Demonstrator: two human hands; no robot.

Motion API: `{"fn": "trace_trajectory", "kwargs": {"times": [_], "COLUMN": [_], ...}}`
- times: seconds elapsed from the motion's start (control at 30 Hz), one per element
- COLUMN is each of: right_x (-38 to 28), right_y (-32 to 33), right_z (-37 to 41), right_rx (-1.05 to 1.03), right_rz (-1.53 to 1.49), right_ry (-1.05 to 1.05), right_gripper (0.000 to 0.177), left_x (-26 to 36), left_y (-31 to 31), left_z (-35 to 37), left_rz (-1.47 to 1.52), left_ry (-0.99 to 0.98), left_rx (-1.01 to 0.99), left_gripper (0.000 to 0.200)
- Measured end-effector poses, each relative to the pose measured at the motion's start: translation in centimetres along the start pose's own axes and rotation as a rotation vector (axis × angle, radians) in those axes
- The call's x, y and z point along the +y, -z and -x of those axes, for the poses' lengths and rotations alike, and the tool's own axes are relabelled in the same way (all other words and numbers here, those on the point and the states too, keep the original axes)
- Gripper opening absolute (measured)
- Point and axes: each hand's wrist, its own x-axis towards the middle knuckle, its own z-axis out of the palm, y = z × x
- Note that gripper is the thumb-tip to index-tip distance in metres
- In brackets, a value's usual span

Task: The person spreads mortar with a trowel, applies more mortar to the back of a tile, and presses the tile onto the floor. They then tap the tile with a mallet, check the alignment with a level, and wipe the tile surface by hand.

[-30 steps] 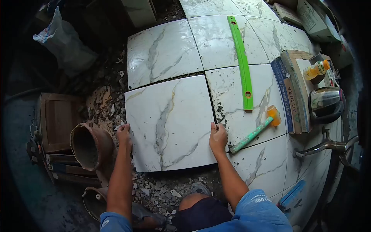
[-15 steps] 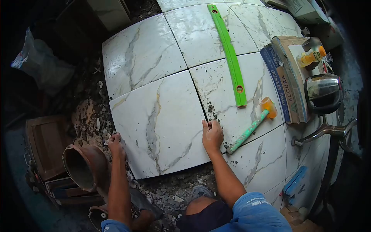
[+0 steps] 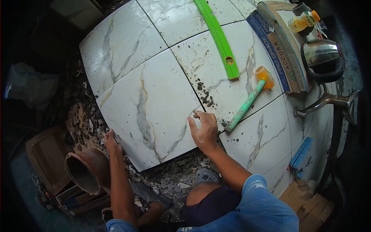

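Loose tile lies on the floor at the near left of the laid ones, its near edge over rubble. Left hand curls its fingers on the tile's near left edge. Right hand rests half-open, fingers spread, on its near right corner. Looks like the aligning step. Closing the joints likely calls for an even two-handed nudge. Tile is glossy white with grey-gold veins, and there is grit by the right seam.

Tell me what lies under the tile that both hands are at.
Broken rubble shows past the near and left edges of the tile. Whatever lies straight beneath is covered by the tile itself.
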Motion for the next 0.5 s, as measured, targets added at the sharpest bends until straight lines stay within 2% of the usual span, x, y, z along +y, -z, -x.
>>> {"fn": "trace_trajectory", "kwargs": {"times": [0.07,0.2,0.27,0.43,0.5], "right_x": [-1.3,1.5,3.2,4.1,4.6], "right_y": [0.8,1.7,2.5,3.2,3.1], "right_z": [4.0,8.3,8.5,8.6,8.8], "right_rx": [-0.147,-0.173,-0.11,-0.144,-0.169], "right_rz": [-0.003,0.066,0.138,0.164,0.183], "right_ry": [0.13,0.014,-0.143,-0.202,-0.152], "right_gripper": [0.034,0.043,0.048,0.051,0.05], "left_x": [0.3,0.2,0.7,1.2,1.1], "left_y": [0.6,0.4,0.5,-0.1,-0.1], "left_z": [-0.1,-0.6,-0.2,0.2,0.2], "left_rz": [0.008,0.006,0.016,0.01,0.002], "left_ry": [0.03,0.062,0.067,0.107,0.071], "left_rx": [-0.033,-0.058,-0.045,-0.012,-0.013], "left_gripper": [0.014,0.013,0.012,0.011,0.011]}}
